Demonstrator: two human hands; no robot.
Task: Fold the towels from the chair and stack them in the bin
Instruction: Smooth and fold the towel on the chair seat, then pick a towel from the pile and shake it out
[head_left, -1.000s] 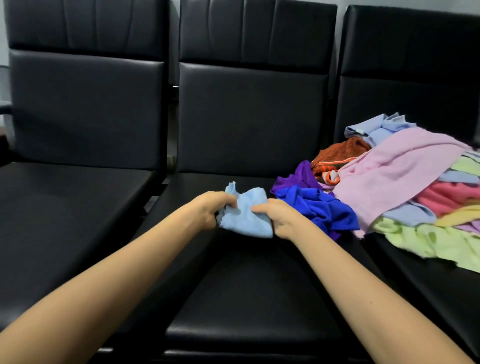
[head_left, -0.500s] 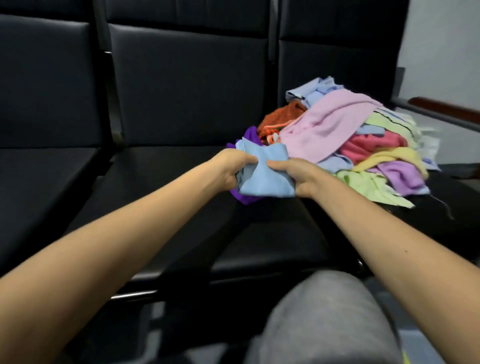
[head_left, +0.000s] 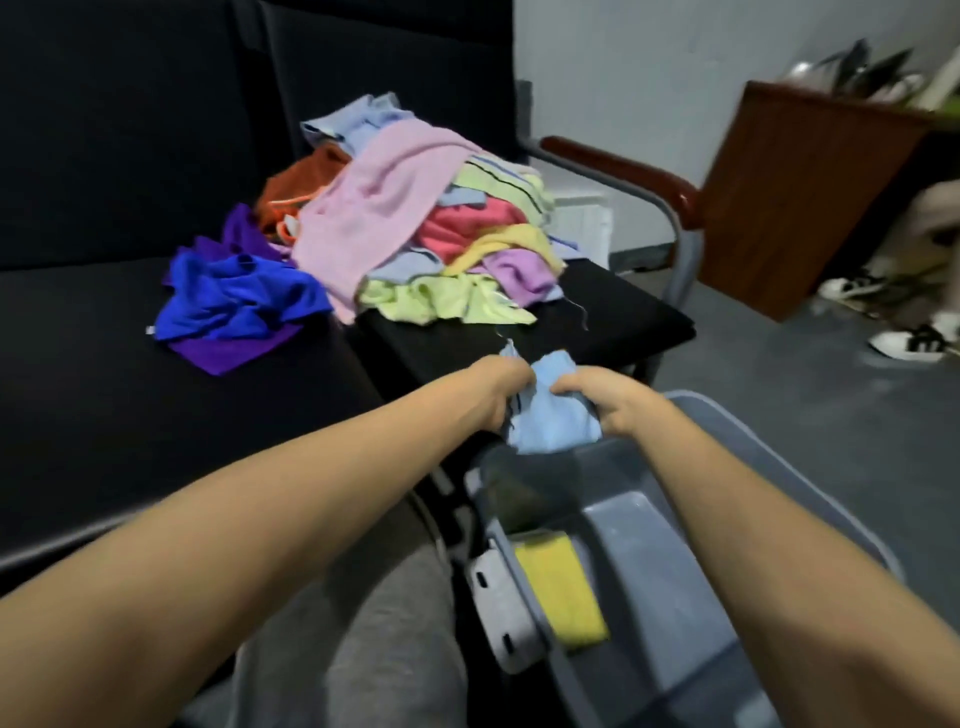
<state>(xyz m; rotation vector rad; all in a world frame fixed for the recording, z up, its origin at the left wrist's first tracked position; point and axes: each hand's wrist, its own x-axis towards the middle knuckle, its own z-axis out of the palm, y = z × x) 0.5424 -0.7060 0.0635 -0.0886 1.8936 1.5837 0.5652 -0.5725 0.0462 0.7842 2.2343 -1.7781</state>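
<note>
A: Left hand (head_left: 496, 387) and right hand (head_left: 605, 400) each pinch the blue towel (head_left: 550, 421), bunched between them, right over the far corner of the bin (head_left: 779, 475).

B: Room below?

A: Plenty. One yellow towel (head_left: 563, 592) lies by the left wall, the floor beside it bare. One pile (head_left: 395, 208) sits on the chair (head_left: 623, 317), well apart.

Both bare forearms reach from the lower corners toward frame centre, converging. Left hand (head_left: 496, 387) and right hand (head_left: 605, 402) sit close together, knuckles up, fingers curled, each gripping a side of the light blue towel (head_left: 550, 418).
</note>
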